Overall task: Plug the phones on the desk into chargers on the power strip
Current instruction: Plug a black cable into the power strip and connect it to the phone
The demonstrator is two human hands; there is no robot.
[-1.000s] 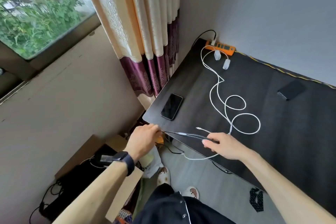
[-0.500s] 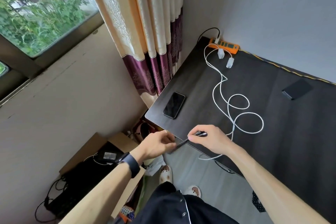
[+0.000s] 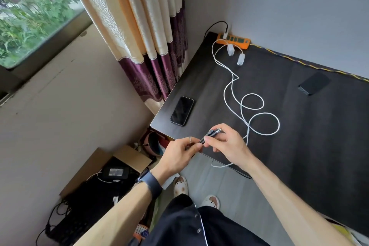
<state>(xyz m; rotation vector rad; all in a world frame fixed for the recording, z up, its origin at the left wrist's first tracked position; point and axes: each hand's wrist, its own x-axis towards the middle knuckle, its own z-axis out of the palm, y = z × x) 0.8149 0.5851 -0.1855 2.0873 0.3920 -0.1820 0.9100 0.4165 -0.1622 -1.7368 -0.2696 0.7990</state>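
Observation:
At the desk's near corner my left hand point(image 3: 182, 151) and my right hand point(image 3: 226, 144) pinch the same dark braided cable end point(image 3: 209, 135), whose metal plugs stick out above my right fingers. A black phone point(image 3: 182, 110) lies screen-up near the left edge of the dark desk point(image 3: 299, 146). A second dark phone point(image 3: 314, 83) rests far right. A white cable point(image 3: 249, 114) loops across the desk from two white chargers point(image 3: 230, 49) that lie beside the orange power strip point(image 3: 233, 39) at the back wall.
A cream and purple curtain point(image 3: 151, 42) hangs left of the desk. Below the desk's corner sit a cardboard box point(image 3: 107, 164) with a black adapter and tangled black cords on the floor. My slippered feet stand on the grey floor.
Both hands have come together over the desk corner, gathering the dark cable that was stretched between them; the plug ends now stand up in my right fingers. The view shifted slightly.

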